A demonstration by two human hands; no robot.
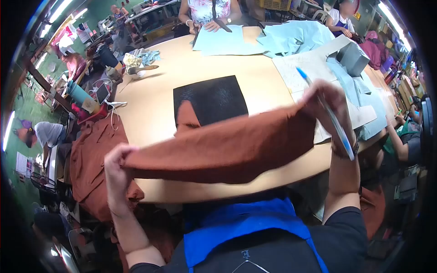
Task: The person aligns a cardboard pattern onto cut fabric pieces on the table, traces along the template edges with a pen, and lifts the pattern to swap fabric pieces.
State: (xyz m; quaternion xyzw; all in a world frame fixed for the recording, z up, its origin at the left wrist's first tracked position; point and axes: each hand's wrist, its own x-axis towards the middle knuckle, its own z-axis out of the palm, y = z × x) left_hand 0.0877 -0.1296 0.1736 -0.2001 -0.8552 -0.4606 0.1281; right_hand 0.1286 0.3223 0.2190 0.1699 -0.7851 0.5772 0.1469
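Workshop all round, pale wooden table (pixel 152 98) in the middle. Rust-brown cloth panel (pixel 223 152) is up in the air over the table's near edge, stretched lengthwise between both hands. Left hand (pixel 119 161) grips its left end; right hand (pixel 324 102) grips the upper right corner, with a blue-and-clear pen (pixel 337 125) held slanting in the same fingers.

Panel blocks the lower edge of a black sheet (pixel 223 98) flat on the table. Rust-brown scrap (pixel 187 116) sits on that sheet, lower part blurred, so can't say whether it runs on behind the panel.

Right of the sheet: white paper patterns (pixel 293 68), partly behind the right hand. Light-blue cloth (pixel 298 36) is heaped beyond them. Crumpled rust-brown cloth (pixel 93 159) hangs off the table's left side, near the left hand. Wooden-handled brush (pixel 142 69) lies by the far left edge. Across the table, a person in a floral top (pixel 207 10) has both hands at a light-blue piece (pixel 223 43).
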